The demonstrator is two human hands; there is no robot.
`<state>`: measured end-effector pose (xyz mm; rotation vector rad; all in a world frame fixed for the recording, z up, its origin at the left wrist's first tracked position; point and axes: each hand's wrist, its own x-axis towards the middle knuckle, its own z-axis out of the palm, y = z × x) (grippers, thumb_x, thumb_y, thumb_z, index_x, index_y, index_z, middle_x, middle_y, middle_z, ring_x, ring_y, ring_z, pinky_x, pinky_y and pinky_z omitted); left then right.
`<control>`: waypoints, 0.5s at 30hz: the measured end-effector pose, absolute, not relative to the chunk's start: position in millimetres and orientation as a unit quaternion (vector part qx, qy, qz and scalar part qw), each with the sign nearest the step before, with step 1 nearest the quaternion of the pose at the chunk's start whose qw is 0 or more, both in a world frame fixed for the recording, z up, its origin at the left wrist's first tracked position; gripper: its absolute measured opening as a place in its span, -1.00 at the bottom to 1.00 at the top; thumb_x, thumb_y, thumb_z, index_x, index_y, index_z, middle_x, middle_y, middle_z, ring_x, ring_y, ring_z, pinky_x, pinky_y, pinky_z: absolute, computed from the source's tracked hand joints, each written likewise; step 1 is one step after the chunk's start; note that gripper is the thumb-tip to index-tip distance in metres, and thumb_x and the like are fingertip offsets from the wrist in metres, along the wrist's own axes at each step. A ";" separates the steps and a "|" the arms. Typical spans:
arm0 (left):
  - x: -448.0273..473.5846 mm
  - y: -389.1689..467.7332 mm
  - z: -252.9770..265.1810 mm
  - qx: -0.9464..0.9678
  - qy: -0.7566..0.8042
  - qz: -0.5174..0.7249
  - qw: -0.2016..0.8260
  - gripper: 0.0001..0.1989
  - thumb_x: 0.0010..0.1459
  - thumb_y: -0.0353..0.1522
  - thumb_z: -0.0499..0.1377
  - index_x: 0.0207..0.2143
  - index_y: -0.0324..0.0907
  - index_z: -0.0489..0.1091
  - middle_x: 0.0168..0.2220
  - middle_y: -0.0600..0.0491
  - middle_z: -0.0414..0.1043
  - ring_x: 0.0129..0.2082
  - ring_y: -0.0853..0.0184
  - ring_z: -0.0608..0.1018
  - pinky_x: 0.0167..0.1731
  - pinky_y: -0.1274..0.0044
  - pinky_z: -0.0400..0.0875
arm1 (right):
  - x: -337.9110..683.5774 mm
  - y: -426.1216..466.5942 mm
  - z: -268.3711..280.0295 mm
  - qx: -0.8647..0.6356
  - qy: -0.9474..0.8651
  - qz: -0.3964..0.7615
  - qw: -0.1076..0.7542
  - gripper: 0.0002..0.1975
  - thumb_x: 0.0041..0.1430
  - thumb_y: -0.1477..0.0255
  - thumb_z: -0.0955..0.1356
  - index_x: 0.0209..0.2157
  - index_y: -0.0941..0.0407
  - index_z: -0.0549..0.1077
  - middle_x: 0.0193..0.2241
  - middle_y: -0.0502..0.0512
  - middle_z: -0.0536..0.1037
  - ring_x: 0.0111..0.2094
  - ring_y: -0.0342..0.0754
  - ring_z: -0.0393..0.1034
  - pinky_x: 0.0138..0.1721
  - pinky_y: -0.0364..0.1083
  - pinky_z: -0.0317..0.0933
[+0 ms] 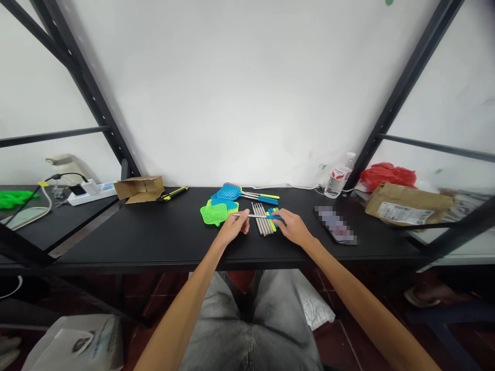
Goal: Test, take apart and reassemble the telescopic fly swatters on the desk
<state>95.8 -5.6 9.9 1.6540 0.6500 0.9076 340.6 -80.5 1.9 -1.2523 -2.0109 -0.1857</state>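
One thin metal rod (257, 216) is what we pinch, our left hand (235, 227) on its silver part and our right hand (292, 226) on its blue handle (274, 217). It crosses over our row of silver tubes (263, 226). Left of that row, we see a green fly swatter head (212, 214); behind the row, a blue fly swatter (228, 192).

Silver rod (257, 216), blue handle (274, 217) at right end, level across silver tubes (264, 227) lying side-by-side.

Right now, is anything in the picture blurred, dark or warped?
All in the head view: wall brightly lit, floor dim; uprights slant outward, probably wide-angle stretch; phone-like slab masked by pixelation; metal rods fairly sharp.
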 end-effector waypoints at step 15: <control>93.0 -7.4 12.4 0.671 0.320 0.468 0.478 -0.47 0.31 0.02 -0.03 -0.59 -0.14 0.19 -0.70 0.15 0.23 -0.64 0.43 0.35 -0.50 0.55 0.28 | 345.1 -77.6 -1.7 -0.516 -0.768 -0.081 0.370 -0.75 0.41 0.33 0.23 0.00 0.05 0.44 -0.12 0.14 0.58 -0.11 0.06 0.50 -0.14 -0.03 0.35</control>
